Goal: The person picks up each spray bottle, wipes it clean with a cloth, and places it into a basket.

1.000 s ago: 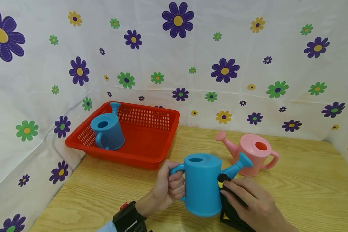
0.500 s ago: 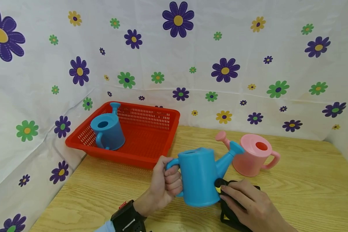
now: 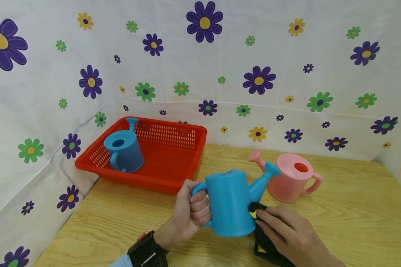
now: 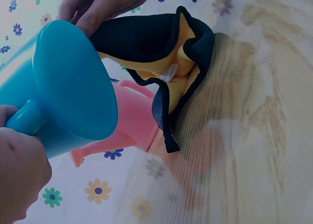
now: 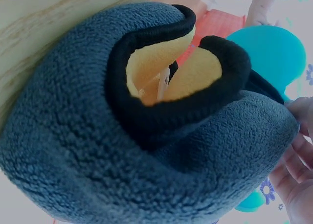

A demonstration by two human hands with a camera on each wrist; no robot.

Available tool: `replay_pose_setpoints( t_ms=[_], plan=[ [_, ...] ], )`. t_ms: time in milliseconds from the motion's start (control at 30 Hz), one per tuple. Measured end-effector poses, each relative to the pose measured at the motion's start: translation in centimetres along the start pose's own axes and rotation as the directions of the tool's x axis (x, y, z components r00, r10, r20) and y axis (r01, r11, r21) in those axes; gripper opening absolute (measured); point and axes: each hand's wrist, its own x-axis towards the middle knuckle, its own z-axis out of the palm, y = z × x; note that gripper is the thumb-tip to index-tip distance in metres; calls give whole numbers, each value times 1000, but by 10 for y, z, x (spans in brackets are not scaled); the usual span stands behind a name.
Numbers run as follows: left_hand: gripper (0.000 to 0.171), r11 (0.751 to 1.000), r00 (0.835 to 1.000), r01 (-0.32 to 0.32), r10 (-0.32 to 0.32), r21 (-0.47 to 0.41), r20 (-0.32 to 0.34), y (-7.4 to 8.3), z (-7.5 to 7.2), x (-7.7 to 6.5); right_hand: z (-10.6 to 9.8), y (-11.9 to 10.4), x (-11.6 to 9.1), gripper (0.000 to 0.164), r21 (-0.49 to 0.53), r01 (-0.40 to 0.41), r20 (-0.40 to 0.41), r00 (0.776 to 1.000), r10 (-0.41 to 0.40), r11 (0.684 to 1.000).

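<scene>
My left hand (image 3: 191,213) grips the handle of a blue watering can (image 3: 230,207), held up over the table with its spout pointing right and its base tilted toward me. My right hand (image 3: 292,230) pinches a two-sided cloth (image 5: 98,116), dark grey fleece outside and yellow inside with a black edge. The bunched part of the cloth meets the can's lower right side, just under the spout. The rest of the cloth (image 4: 142,38) hangs down in loose folds, a white tag showing inside. Behind the can's spout stands a pink watering can (image 3: 289,181).
A red plastic basket (image 3: 167,185) sits at the back left of the wooden table (image 3: 354,215). Inside its left part stands another blue watering can (image 3: 128,154). A white sheet with printed flowers (image 3: 173,22) hangs behind and at the sides.
The held blue can has tilted, its spout and base rising, and shifted slightly left. My right hand has followed with the cloth, with small shifts along the can's side. The basket and pink can stay put.
</scene>
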Motion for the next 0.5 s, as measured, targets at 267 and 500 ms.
replay_pose_setpoints(
  t_ms=[267,500],
  plan=[
    [48,997,999,39,-39,60,5,-4,2,-2,-4,0,4,46,-52,-35,7,999,36,998],
    [48,996,999,48,-49,70,10,-7,2,-2,-10,2,7,54,-119,-108,44,992,114,987]
  ],
)
